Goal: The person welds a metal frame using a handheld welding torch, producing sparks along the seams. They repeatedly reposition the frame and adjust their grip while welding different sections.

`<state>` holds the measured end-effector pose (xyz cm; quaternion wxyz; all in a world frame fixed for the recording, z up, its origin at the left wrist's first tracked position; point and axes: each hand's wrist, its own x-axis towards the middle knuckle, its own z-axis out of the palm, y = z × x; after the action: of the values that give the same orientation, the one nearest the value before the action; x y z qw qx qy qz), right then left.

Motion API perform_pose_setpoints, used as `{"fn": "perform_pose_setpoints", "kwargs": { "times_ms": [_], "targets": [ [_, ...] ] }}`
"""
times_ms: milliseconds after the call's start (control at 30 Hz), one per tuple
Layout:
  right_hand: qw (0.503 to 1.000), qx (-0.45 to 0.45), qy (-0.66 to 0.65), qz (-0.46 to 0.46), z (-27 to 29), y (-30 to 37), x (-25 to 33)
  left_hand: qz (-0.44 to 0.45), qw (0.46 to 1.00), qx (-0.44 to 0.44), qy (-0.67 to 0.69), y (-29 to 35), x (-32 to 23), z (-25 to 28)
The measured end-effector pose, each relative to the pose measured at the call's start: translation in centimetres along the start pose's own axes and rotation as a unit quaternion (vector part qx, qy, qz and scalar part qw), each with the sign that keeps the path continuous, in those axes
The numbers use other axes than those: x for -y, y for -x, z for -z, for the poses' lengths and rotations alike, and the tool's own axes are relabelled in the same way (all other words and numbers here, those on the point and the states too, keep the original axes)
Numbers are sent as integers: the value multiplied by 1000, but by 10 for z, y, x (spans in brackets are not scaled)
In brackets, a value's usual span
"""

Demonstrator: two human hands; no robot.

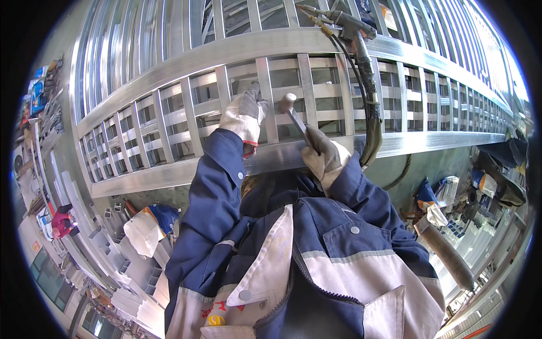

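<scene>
My right hand (326, 155), in a worn work glove, is closed round the handle of a hammer (296, 121). The hammer's rounded head points up and left, over the openwork of a silvery metal frame (220, 51). To the left, my left hand (245, 113), gloved in pale cloth with a red-edged cuff, is closed at an upright slat (264, 73) of that frame; its fingertips are partly hidden. A welding torch (344, 24) lies on the frame's far rail, its dark cable (370, 101) running down across the slats to the near edge.
Crossing bars show beneath the slats. White and blue sacks (148, 229) stand on the floor at left, and more bags (435, 195) at right. A brown cylinder (446, 257) lies at lower right. Far left, a person in red (63, 221) is near long metal profiles.
</scene>
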<state>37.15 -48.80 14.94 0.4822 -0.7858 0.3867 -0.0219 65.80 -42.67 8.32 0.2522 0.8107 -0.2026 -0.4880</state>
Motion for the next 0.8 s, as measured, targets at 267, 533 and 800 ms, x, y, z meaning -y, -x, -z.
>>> {"fn": "perform_pose_setpoints", "kwargs": {
  "times_ms": [267,533,800],
  "targets": [
    [925,-78,-308,-209,27,-5,-12,-76,990,-25,-113,4,2,1],
    [906,-50,-328,-261,36,-13,-24,2,992,22,125,-2,7,-5],
    [915,-53,-301,-264,37,-19,-30,1,985,1,173,-11,17,-12]
  ]
}}
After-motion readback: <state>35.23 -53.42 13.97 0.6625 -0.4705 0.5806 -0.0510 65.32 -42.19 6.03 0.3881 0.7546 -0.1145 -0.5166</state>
